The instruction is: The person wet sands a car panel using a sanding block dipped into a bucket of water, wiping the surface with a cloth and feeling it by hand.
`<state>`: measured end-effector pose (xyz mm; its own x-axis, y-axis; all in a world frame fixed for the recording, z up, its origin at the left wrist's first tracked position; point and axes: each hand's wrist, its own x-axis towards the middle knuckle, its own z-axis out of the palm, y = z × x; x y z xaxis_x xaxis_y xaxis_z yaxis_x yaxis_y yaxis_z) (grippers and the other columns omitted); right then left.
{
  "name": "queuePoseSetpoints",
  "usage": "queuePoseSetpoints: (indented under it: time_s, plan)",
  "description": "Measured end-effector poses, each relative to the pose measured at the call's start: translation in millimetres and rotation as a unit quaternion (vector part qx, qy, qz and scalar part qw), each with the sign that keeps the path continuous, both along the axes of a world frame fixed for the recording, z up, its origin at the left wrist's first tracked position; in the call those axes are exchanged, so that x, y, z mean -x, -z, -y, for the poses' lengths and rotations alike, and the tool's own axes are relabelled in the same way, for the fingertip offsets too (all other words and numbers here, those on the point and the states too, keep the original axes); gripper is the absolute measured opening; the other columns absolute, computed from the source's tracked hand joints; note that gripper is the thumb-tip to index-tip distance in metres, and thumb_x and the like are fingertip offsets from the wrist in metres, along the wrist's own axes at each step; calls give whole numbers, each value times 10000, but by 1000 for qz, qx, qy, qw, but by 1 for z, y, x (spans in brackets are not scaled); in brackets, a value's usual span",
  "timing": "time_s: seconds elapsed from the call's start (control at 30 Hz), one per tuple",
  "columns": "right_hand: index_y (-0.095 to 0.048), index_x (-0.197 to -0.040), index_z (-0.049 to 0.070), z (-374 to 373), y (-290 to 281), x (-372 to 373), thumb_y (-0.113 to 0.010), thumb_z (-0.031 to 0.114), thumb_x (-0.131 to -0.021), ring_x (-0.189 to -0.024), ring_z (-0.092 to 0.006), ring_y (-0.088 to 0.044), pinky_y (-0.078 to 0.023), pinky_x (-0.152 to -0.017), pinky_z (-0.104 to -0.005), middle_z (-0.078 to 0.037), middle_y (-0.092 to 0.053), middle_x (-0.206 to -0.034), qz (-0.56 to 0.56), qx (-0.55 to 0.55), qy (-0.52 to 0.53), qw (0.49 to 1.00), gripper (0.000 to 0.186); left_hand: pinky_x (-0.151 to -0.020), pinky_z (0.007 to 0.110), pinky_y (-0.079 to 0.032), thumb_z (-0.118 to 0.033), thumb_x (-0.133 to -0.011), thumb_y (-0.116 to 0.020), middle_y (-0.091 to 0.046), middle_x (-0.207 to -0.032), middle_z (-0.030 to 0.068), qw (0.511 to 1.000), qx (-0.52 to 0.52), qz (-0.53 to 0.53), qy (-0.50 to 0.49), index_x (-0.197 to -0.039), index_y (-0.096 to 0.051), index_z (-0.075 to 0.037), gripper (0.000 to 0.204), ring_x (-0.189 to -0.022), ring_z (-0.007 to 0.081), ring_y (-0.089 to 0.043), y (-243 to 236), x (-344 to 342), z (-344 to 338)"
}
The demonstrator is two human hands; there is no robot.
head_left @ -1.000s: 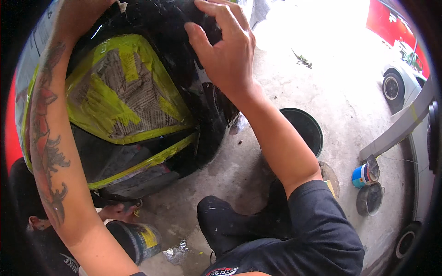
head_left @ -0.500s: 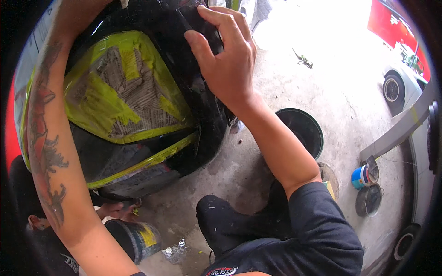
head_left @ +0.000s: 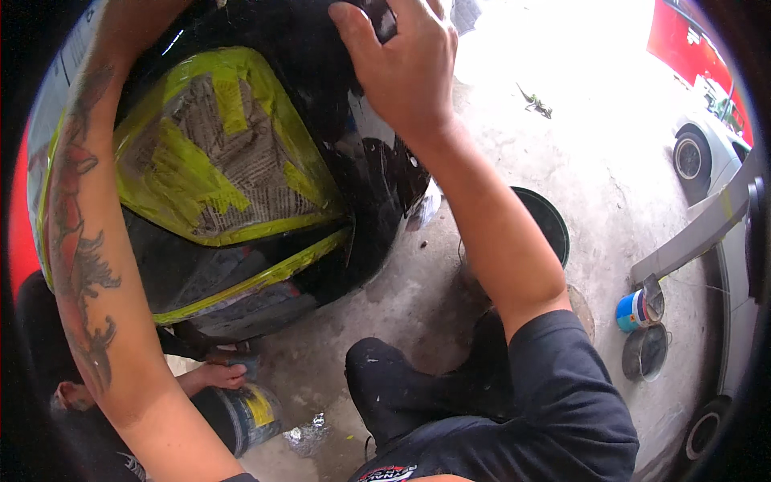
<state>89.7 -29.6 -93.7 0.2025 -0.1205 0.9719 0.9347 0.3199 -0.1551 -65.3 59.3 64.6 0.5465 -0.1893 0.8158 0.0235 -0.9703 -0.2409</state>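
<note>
A glossy black car body point(head_left: 313, 104) fills the upper left. Its lamp-shaped section is covered with newspaper point(head_left: 249, 153), edged and patched with yellow-green masking tape point(head_left: 309, 213). My right hand point(head_left: 414, 68) lies on the black panel at the top, thumb stretched away from the fingers; the fingertips run out of view. My tattooed left forearm reaches up along the left side of the car. Only the back part of my left hand point(head_left: 148, 20) shows at the top edge, its fingers hidden.
At lower left a co-worker's hand point(head_left: 223, 376) holds a small greyish pad above a dark bucket point(head_left: 241, 418). Crumpled foil point(head_left: 305, 434) lies nearby. A dark tub point(head_left: 550, 229) stands beyond my right arm. Farther right are a blue-and-white can point(head_left: 630, 312), a metal tin point(head_left: 645, 353) and a parked car point(head_left: 715, 157).
My right hand has slid upward and slightly right along the panel. The co-worker's hand has shifted and now shows a greyish pad over the bucket. My left arm has barely moved.
</note>
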Motion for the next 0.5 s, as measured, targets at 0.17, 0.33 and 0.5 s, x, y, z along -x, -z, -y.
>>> queuePoseSetpoints:
  time_s: [0.17,0.33,0.5]
  plan:
    - [-720,-1180,103,-5,52,-27,-758,171,-887,-1104,-370,-657,-525,-958,-455,-144,-681,-1228,58,31,-29,997,303,-807,271,-571,-106,-885,-722,-730,-1004,93,996,73,-23,50,-1103,-719,32,259,-867,136,-694,3,2,13]
    - [-711,-1193,108,-4,42,-44,-720,92,-892,-1152,-365,-640,-503,-991,-462,-140,-671,-1283,141,12,-40,989,302,-809,252,-579,-77,-896,-718,-738,-956,82,998,-49,-7,-30,-1137,-698,54,274,-863,124,-699,7,-2,17]
    - [-674,-1236,22,1,33,-32,-686,-13,-890,-1115,-399,-639,-522,-948,-462,-217,-650,-1279,128,32,-61,989,348,-797,252,-578,-91,-891,-727,-739,-955,77,998,49,-11,40,-1125,-714,35,266,-849,123,-701,-3,1,-6]
